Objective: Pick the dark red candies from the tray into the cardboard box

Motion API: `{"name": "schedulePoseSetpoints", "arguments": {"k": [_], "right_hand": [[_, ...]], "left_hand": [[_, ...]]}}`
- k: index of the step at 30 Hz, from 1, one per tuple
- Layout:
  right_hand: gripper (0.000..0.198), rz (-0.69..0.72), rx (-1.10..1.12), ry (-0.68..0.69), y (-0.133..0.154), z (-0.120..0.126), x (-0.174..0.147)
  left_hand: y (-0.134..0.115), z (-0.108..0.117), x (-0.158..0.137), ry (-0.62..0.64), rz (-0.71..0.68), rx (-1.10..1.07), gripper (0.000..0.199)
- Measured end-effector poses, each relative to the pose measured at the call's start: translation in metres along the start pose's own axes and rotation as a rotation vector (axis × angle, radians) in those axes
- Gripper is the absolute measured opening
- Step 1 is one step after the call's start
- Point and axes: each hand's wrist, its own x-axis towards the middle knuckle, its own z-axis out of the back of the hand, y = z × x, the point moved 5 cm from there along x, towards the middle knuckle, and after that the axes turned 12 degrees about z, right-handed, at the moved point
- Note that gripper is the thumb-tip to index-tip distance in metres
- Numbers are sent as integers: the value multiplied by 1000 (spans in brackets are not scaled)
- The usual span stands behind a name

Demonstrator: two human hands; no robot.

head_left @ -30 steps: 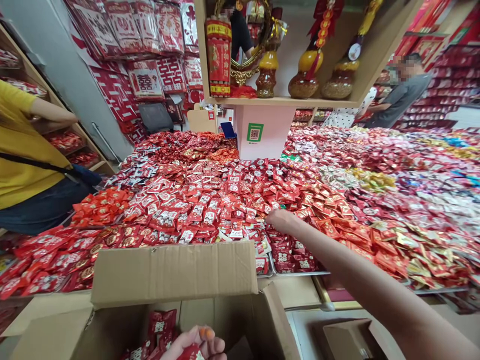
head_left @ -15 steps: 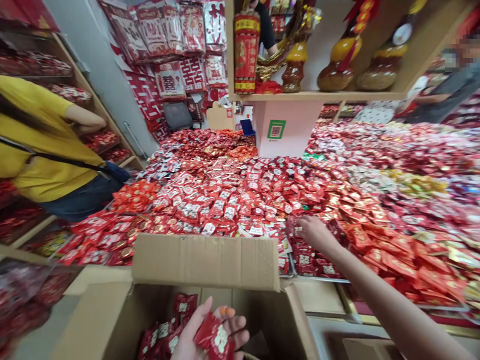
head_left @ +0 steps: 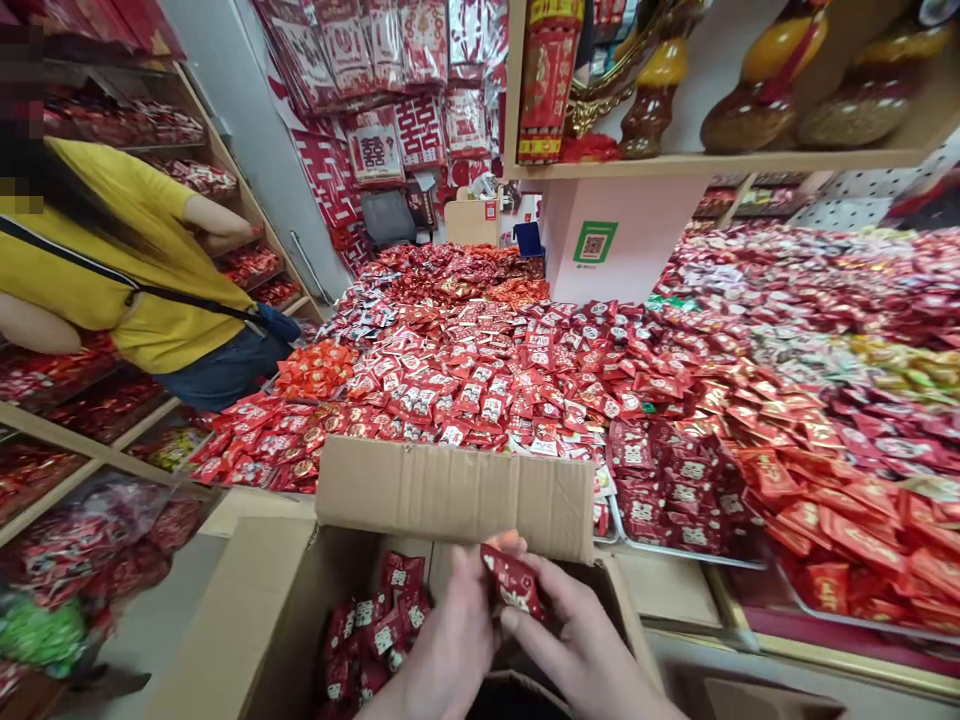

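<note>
Between finger and thumb of my right hand (head_left: 574, 635), a small dark red candy packet (head_left: 514, 582) with pale printing is held over the open cardboard box (head_left: 454, 495). My left hand (head_left: 454, 640) is right beside it, blurred, its fingers partly hidden behind the packet. Something orange shows at a fingertip there. Inside the box, to the left of my hands, lie several similar dark red packets (head_left: 386, 630). Beyond the box's right side, a tray (head_left: 697, 555) holds a pile of matching packets (head_left: 686, 485).
Heaps of red wrapped candies (head_left: 450, 390) cover the display behind the box. Orange-red packets (head_left: 855, 540) are heaped at the right. A shelf with gourd ornaments (head_left: 750, 100) overhangs the display. A person in a yellow top (head_left: 127, 260) stands at the left by shelving.
My right hand has come from the tray of dark red packets to the box and holds a packet. My left hand, earlier palm up with a packet, has turned inward beside it.
</note>
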Motion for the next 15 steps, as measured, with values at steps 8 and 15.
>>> {"name": "schedulePoseSetpoints", "arguments": {"k": [8,15], "right_hand": [[31,-169,370,-105,-28,-7,-19],[33,-147,248,-171,-23,33,-24]], "left_hand": [[-1,31,12,-338,-165,323,17],[-7,31,13,-302,-209,595,25]]}}
